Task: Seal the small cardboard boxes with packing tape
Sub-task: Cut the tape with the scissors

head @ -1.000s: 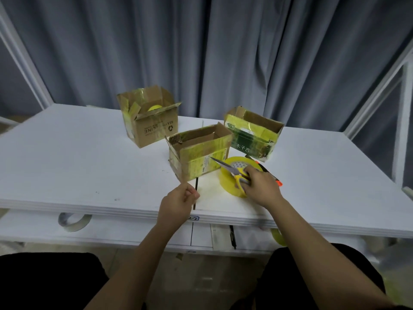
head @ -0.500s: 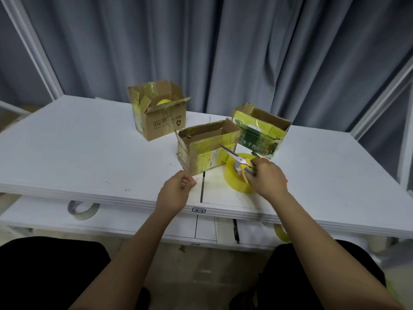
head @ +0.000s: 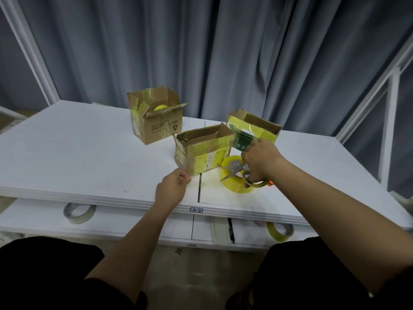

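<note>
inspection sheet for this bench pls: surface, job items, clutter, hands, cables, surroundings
Surface: white table, seam down the middle, label "2-2" on its front edge.
Job's things: three cardboard boxes, all with flaps open: back box with a yellow roll inside, middle box, green-labelled box. Yellow packing tape roll stands beside the middle box.
Clutter: white tape roll and a yellow tape roll on the lower shelf.
Hands: left hand pinches near the middle box's corner; right hand grips scissors at the roll.
Cables: nothing seen.
Surroundings: grey curtain, white frame posts.
</note>
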